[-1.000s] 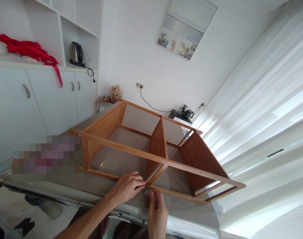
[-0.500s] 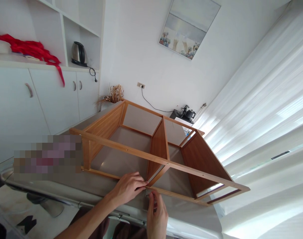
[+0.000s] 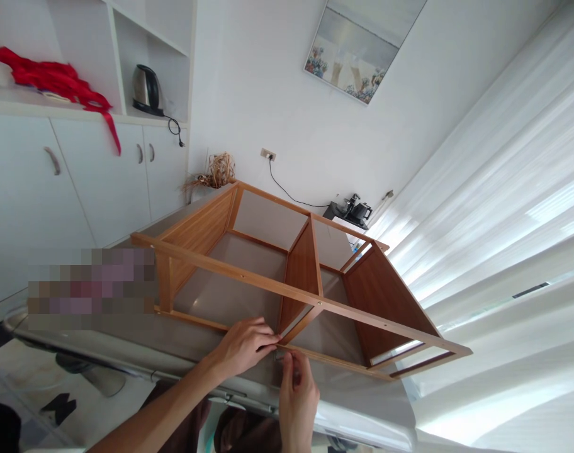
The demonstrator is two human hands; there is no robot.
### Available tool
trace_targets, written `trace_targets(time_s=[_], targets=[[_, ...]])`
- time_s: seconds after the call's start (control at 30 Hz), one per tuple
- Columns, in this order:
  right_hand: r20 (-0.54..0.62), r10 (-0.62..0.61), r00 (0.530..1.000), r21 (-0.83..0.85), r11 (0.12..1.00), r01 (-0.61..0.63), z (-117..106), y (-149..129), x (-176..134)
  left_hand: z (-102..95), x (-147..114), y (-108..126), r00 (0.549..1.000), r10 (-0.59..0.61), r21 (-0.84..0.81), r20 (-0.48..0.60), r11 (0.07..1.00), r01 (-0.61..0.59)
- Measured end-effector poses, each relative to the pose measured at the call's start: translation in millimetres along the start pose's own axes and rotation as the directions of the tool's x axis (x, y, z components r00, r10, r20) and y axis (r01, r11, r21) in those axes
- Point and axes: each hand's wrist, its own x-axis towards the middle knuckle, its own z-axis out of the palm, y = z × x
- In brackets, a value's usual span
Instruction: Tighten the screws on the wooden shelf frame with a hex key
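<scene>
A wooden shelf frame [image 3: 268,288] lies on its side on a grey table, its middle board [image 3: 304,258] standing between the rails. My left hand [image 3: 247,343] is closed over the near lower rail, its fingertips at the joint with the middle crosspiece. Just right of it, my right hand [image 3: 298,384] pinches a small, thin metal piece, which looks like an Allen key [image 3: 279,355], against the outer side of that rail. Most of the key is hidden by the fingers.
The grey table [image 3: 357,402] has its near edge close to my body. A blurred-out patch [image 3: 91,286] covers something at the left. Behind are a dried plant [image 3: 219,170], an electric kettle [image 3: 146,88] on a shelf and a black tea set [image 3: 355,211]. White curtains [image 3: 499,207] hang at the right.
The view has tilted slightly, so most things sit a little higher. Both hands stay at the same joint, and the right fingers have shifted slightly around the metal piece.
</scene>
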Motion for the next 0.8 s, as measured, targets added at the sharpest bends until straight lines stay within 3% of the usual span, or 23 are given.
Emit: trace_targets(time_s=[0.1,0.23,0.5,0.8], targets=[[0.023,0.125,0.992,0.118,0.985,-0.127,-0.8,1.9,1.2,0.4,0.0,0.0,1.000,-0.009,0.000,0.002,1.000,0.009],[0.021,0.170,0.985,0.175,0.969,-0.171,0.2,4.1,0.2,-0.4,0.3,-0.1,1.000,-0.016,-0.013,0.017,1.000,0.016],[-0.020,0.099,0.995,0.113,0.989,-0.096,1.5,6.3,-7.4,-1.3,0.3,0.3,1.000,-0.009,-0.006,0.009,1.000,0.009],[0.012,0.008,1.000,0.032,0.999,-0.009,1.3,6.7,-7.1,-2.0,-0.3,1.6,0.999,-0.024,0.016,0.028,1.000,0.023]])
